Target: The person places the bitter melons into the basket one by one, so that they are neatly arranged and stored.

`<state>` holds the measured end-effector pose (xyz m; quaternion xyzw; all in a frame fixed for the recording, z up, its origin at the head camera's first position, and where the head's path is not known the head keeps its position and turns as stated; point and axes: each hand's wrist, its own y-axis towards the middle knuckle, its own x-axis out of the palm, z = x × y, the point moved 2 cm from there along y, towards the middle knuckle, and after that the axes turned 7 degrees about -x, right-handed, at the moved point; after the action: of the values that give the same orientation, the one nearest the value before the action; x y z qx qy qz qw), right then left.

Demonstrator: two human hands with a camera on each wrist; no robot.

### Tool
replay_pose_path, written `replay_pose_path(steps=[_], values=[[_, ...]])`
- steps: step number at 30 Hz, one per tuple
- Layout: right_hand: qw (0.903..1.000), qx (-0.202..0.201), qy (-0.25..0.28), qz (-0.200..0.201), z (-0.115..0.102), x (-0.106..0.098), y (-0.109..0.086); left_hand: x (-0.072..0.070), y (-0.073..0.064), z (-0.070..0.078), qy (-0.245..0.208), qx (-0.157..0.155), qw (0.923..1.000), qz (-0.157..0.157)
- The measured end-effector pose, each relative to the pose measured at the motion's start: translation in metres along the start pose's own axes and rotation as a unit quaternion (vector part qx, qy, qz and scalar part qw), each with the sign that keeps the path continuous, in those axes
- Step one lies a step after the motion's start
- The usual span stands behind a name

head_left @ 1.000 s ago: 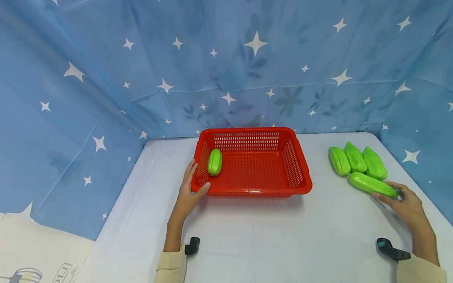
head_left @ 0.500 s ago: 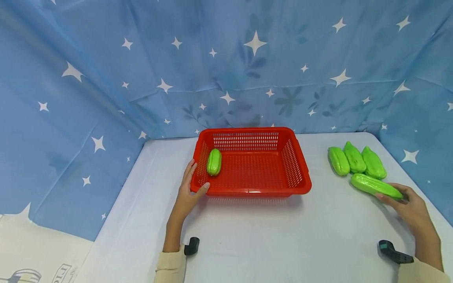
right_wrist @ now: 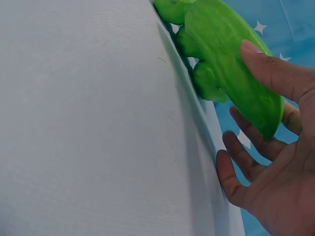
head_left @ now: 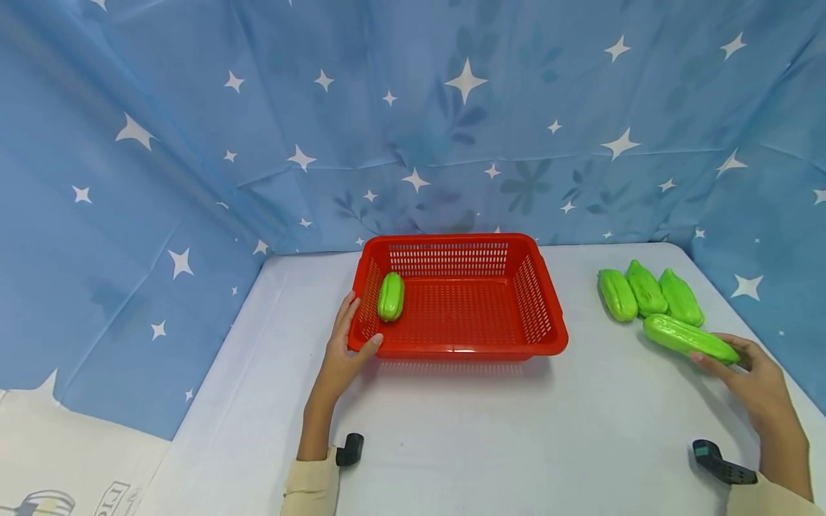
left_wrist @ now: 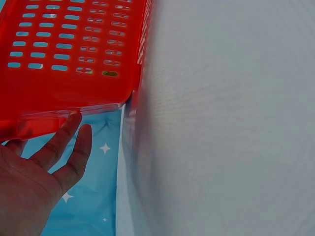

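Note:
My right hand (head_left: 751, 376) pinches the near end of a long, bright green ridged gourd (head_left: 689, 338). In the right wrist view the thumb (right_wrist: 268, 69) lies along this gourd (right_wrist: 221, 54), and the lower fingers (right_wrist: 241, 147) are spread away from it. Just behind it, three similar green gourds (head_left: 647, 288) lie side by side. My left hand (head_left: 342, 358) rests on the left front corner of a red plastic basket (head_left: 452, 350), its thumb at the front rim and its fingers along the left side. Another green gourd (head_left: 391, 296) lies inside, by the left wall.
The white-covered table (head_left: 464, 430) extends around the basket. A blue curtain with white stars (head_left: 413, 129) hangs behind it and along both sides. Black wrist devices (head_left: 350, 449) sit on both sleeves. A beige printed cloth (head_left: 71, 459) lies at the lower left.
My right hand has shifted slightly right with the gripped gourd, away from the three others. The left hand and the basket have stayed where they were.

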<state>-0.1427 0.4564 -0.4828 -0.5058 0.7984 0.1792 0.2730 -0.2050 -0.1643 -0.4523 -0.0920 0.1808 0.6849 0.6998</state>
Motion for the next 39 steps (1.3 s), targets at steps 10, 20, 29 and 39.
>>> replay_pose_path(steps=[10,20,29,39], values=[[0.9974,-0.037,0.061,0.008,0.005,-0.001,-0.005,0.0,-0.001,0.001,0.002,0.0,1.0,-0.001],[0.9513,-0.075,0.299,-0.012,-0.012,0.002,-0.005,-0.001,0.0,0.002,0.003,0.005,1.0,0.001],[0.8785,-0.132,0.457,-0.05,-0.032,0.009,0.0,0.0,0.001,0.004,0.001,0.012,0.9999,0.0],[0.8105,-0.143,0.56,-0.095,-0.058,0.021,0.001,0.0,-0.001,0.006,0.001,-0.001,1.0,-0.002]])
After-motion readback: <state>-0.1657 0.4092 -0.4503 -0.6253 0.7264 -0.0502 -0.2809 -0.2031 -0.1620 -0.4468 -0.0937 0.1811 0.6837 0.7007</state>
